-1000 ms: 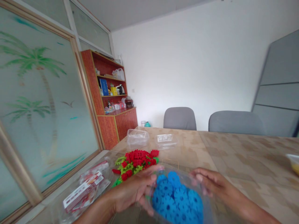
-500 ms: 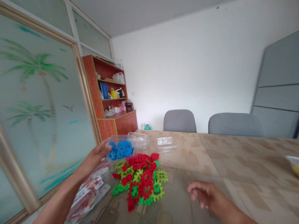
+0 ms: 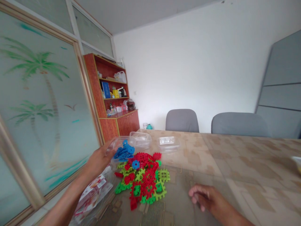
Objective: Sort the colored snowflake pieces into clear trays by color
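Observation:
My left hand (image 3: 102,157) grips the near-left side of a clear plastic container (image 3: 115,142), which is tilted toward the pile. Blue interlocking plastic pieces (image 3: 123,152) are bunched inside it toward the low side. Just below, a heap of toy building pieces covers the table: red ones (image 3: 149,177), yellow-green ones (image 3: 164,175) and green ones (image 3: 121,187). A single round blue piece (image 3: 135,164) lies on top of the heap. Right of the heap, my right hand (image 3: 205,199) hovers over or rests on the table, loosely curled, with nothing seen in it.
Two more clear containers, a left one (image 3: 143,138) and a right one (image 3: 168,143), stand behind the heap. A printed plastic bag (image 3: 94,191) lies under my left forearm. Grey chairs (image 3: 182,121) line the table's far side. A bowl (image 3: 296,163) sits at the right edge.
My left hand has tipped the container further, and the blue pieces have slid and bunched up. One blue piece has dropped onto the heap. My right hand has hardly moved.

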{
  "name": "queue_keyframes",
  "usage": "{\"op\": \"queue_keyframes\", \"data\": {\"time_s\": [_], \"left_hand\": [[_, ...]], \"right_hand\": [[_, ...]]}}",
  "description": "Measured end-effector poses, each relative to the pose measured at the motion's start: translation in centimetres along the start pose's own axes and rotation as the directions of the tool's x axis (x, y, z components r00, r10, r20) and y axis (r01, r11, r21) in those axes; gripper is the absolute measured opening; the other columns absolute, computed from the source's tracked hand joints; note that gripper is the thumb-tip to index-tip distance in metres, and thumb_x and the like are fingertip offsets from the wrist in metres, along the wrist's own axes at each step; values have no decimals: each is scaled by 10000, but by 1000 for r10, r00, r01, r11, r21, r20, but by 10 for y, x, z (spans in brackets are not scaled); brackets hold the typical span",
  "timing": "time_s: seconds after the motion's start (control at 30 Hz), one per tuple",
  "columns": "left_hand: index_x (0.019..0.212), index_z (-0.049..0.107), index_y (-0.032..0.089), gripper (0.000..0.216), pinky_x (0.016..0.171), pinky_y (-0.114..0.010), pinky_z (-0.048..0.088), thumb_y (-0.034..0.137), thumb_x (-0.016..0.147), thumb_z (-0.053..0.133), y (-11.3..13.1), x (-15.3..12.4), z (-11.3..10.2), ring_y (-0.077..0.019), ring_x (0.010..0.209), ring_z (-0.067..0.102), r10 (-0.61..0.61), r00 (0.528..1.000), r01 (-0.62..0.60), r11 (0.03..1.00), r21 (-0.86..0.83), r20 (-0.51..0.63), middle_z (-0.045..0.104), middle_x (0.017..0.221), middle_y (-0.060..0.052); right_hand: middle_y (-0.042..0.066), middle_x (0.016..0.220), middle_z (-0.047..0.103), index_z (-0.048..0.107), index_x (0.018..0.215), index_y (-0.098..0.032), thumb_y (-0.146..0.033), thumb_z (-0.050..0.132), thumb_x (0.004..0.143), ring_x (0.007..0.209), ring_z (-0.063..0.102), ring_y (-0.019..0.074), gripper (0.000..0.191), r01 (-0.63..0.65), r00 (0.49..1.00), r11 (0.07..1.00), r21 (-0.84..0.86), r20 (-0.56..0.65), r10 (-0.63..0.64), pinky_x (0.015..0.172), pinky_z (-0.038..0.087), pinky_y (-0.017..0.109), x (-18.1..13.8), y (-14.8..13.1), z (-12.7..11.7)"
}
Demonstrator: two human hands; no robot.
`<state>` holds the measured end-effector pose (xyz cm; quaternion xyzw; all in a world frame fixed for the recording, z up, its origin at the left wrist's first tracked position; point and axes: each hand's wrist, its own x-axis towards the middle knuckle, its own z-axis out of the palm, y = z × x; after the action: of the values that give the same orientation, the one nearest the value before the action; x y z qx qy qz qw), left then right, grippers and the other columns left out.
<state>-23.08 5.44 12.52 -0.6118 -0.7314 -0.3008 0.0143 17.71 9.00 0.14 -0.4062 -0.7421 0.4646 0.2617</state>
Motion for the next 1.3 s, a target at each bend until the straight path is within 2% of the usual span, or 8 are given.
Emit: {"op": "queue_keyframes", "data": {"time_s": [0.27,0.53,0.77,0.87,0.97,1.07,1.13,1.3], "left_hand": [[1425,379,257,542,1025,-404,397,482,932,354,18,-10,6,-288,1206,531,269,963,-260,952,160,-33,503,1386,-68],[1434,353,309,504,1004,-416,422,407,941,379,20,-17,6,-292,1190,536,336,940,-341,915,215,61,450,1416,-58],[1434,335,354,501,965,-460,448,434,941,380,30,-22,-9,-320,1188,530,341,940,-323,909,264,-26,423,1423,-58],[1430,347,319,509,1007,-445,414,433,936,392,41,-20,-7,-310,1243,475,372,919,-356,925,133,-127,410,1433,-58],[1445,312,275,550,1009,-382,417,447,932,413,53,-7,7,-280,1269,449,331,930,-356,917,-177,-159,392,1461,-53],[1448,299,232,604,965,-376,453,469,913,450,68,17,30,-277,1224,492,250,960,-280,841,-463,-126,453,1414,-81],[1451,280,229,636,845,-355,525,473,899,478,82,36,48,-273,1148,545,191,981,-178,763,-622,-47,508,1341,-102],[1436,299,212,555,701,-298,567,358,934,484,119,79,96,-251,1067,577,58,994,21,715,-699,90,568,1200,-109]], "right_hand": [[8,699,599,613,810,-182,-481,497,799,507,456,100,321,-2,1000,1000,13,5,2,532,359,232,0,2,0],[8,689,612,629,804,-189,-490,510,802,533,480,114,324,2,1000,1000,15,-9,-2,534,373,232,0,2,-1],[5,685,611,624,800,-187,-429,522,790,525,481,115,263,13,1000,999,37,-7,-13,532,367,232,0,3,-1],[-2,676,614,628,800,-189,-413,523,783,505,474,105,248,7,1000,999,33,-8,-7,525,360,226,2,5,-1],[-11,672,619,632,810,-190,-367,521,781,488,467,91,210,9,1000,999,32,-7,-9,520,352,217,3,9,0],[-8,675,622,633,807,-181,-332,517,781,492,469,90,192,19,1000,999,34,-14,-18,512,348,211,5,12,1],[-8,669,622,635,804,-178,-343,518,781,483,468,88,203,24,1000,999,32,-16,-23,504,341,210,5,13,1],[-15,646,614,631,796,-189,-398,526,777,461,455,83,234,26,1000,999,40,-13,-25,499,337,210,4,9,1]]}}
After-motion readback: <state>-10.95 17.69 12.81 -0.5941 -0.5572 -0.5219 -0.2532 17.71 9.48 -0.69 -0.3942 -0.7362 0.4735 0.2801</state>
